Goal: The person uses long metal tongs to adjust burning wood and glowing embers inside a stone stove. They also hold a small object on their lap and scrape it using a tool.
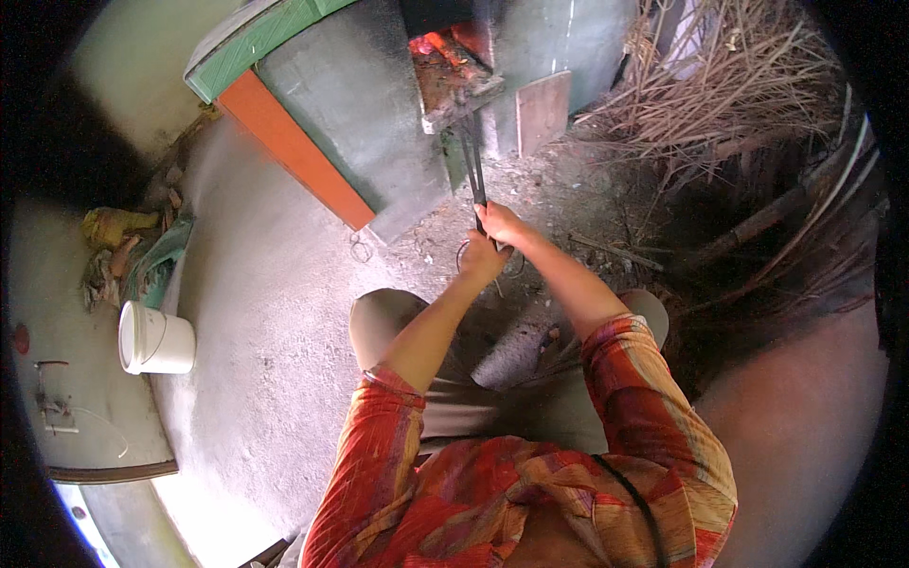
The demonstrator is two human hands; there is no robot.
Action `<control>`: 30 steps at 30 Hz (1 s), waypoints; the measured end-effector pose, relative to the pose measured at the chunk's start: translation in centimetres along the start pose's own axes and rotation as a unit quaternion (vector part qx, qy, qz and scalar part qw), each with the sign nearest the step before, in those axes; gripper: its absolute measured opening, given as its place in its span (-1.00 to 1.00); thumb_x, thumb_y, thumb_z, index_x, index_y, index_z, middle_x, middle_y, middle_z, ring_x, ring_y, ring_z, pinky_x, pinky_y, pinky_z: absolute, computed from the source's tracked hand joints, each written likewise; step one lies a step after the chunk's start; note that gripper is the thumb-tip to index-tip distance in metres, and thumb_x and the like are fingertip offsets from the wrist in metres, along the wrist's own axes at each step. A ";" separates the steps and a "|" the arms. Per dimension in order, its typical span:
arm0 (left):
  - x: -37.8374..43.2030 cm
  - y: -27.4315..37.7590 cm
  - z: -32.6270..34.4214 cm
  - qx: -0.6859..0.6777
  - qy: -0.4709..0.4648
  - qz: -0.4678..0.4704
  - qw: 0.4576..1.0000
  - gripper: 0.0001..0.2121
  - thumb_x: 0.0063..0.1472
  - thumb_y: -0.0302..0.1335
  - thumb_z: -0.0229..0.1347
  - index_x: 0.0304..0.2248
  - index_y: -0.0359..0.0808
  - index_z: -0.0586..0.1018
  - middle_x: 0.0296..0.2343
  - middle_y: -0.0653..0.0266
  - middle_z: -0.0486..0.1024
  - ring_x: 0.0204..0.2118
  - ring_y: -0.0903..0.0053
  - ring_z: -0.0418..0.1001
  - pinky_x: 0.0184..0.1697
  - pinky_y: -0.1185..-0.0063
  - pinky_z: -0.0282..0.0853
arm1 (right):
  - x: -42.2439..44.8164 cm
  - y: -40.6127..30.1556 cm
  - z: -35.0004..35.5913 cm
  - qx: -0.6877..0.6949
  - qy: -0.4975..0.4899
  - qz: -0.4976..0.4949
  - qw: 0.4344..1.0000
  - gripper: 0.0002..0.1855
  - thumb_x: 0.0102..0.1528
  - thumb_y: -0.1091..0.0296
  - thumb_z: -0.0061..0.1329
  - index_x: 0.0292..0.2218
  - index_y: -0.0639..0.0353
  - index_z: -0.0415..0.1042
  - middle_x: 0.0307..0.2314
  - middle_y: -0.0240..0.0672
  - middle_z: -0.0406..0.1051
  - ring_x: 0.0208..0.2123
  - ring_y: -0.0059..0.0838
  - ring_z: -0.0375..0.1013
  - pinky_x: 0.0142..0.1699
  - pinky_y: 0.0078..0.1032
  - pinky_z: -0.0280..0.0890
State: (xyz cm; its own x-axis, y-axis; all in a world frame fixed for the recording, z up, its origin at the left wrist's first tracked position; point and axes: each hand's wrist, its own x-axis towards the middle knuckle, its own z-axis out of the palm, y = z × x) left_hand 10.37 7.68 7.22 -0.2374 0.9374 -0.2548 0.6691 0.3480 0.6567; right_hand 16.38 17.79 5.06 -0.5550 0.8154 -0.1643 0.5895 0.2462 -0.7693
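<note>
Both of my hands are closed around a pair of long dark metal tongs (pixel 474 163). My right hand (pixel 501 224) grips them just below the pivot. Closer to my body, my left hand (pixel 484 258) is wrapped around the handle end, where thin loops show on either side. The far ends of the tongs reach the ledge (pixel 454 110) of a stove opening; blur hides whether they grip anything. Inside the opening, embers and burning wood (pixel 446 48) glow red-orange above ash and charred bits.
The grey-green stove wall (pixel 348 106) has an orange panel (pixel 295 153) at its left. A flat board (pixel 543 113) leans right of the opening. Dry sticks (pixel 731 92) and branches (pixel 767 206) are heaped at right. A white lidded bucket (pixel 158 339) stands left.
</note>
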 end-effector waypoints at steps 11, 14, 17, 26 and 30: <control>-1.4 -3.8 3.8 -0.016 0.048 0.064 0.997 -0.38 -0.13 -0.29 0.14 -0.25 -0.58 0.07 -0.44 -0.16 0.38 -0.36 0.07 0.38 -0.32 0.36 0.30 | -2.8 0.2 2.2 -0.087 0.025 -0.022 0.996 -0.52 0.09 0.09 -0.42 -0.36 0.48 0.23 -0.50 0.18 0.32 -0.40 0.11 0.31 -0.26 -0.16 0.20; -2.6 -2.3 4.5 -0.049 0.040 0.065 0.996 -0.37 -0.13 -0.28 0.14 -0.26 -0.57 0.06 -0.43 -0.18 0.37 -0.37 0.05 0.38 -0.31 0.36 0.29 | -3.9 2.0 1.4 -0.086 0.026 -0.048 0.995 -0.53 0.08 0.08 -0.41 -0.35 0.44 0.24 -0.51 0.17 0.32 -0.41 0.12 0.30 -0.27 -0.15 0.19; -3.0 -0.3 4.7 -0.112 0.031 0.050 0.992 -0.38 -0.14 -0.28 0.15 -0.28 -0.55 0.06 -0.44 -0.17 0.36 -0.37 0.05 0.37 -0.30 0.35 0.27 | -4.8 2.0 -0.5 -0.097 0.045 -0.047 0.993 -0.53 0.06 0.03 -0.37 -0.38 0.37 0.27 -0.52 0.15 0.32 -0.42 0.11 0.30 -0.30 -0.16 0.18; -5.7 4.3 10.3 -0.335 0.015 0.090 0.938 -0.46 -0.04 -0.30 0.10 -0.26 -0.51 0.07 -0.42 -0.08 0.36 -0.39 0.25 0.40 -0.38 0.47 0.29 | -11.4 -2.1 -9.0 -0.343 -0.041 -0.038 0.937 -0.50 0.03 -0.03 -0.29 -0.36 0.35 0.29 -0.59 -0.04 0.37 -0.49 -0.06 0.39 -0.36 -0.25 0.28; -7.0 11.0 9.2 -0.564 -0.039 0.051 0.823 -0.53 0.02 -0.30 0.07 -0.28 -0.39 0.07 -0.44 0.24 0.28 -0.54 0.66 0.26 -0.66 0.69 0.20 | -12.3 -4.4 -13.4 -0.469 -0.113 -0.035 0.875 -0.55 0.05 0.03 -0.29 -0.37 0.34 0.31 -0.59 -0.14 0.40 -0.48 -0.20 0.42 -0.37 -0.34 0.30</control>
State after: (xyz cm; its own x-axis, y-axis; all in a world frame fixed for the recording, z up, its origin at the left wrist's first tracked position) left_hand 25.87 4.86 9.74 -0.1450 0.9743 -0.1725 -0.4068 0.1003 0.9080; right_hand 28.44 13.70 18.74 -0.6484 0.6827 -0.3370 0.7130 0.6997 0.0457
